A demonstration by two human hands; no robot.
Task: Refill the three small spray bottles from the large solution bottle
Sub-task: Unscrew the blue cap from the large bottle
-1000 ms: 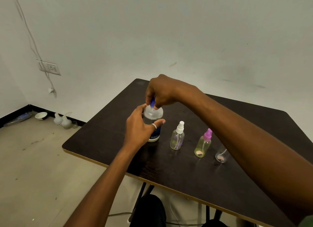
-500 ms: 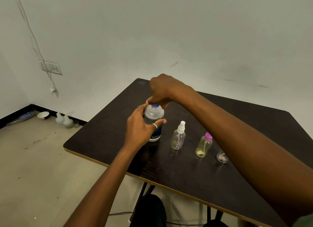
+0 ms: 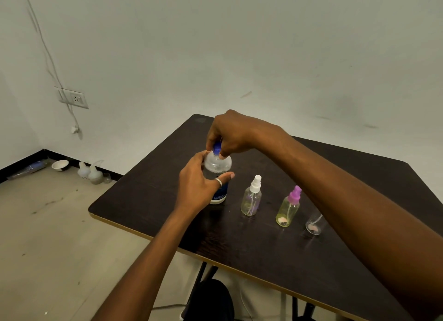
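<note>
The left hand (image 3: 199,184) grips the large solution bottle (image 3: 219,164) at mid-body; the right hand (image 3: 232,131) pinches its blue cap (image 3: 217,148). The thin clear plastic probably dents, so a gentle hold there seems best.

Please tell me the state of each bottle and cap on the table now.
large bottle: upright, gripped by left hand.
blue cap: at its neck, pinched by right hand.
white-top spray bottle: upright, closed.
purple-top spray bottle: upright, closed.
third spray bottle: standing, top out of sight.
</note>
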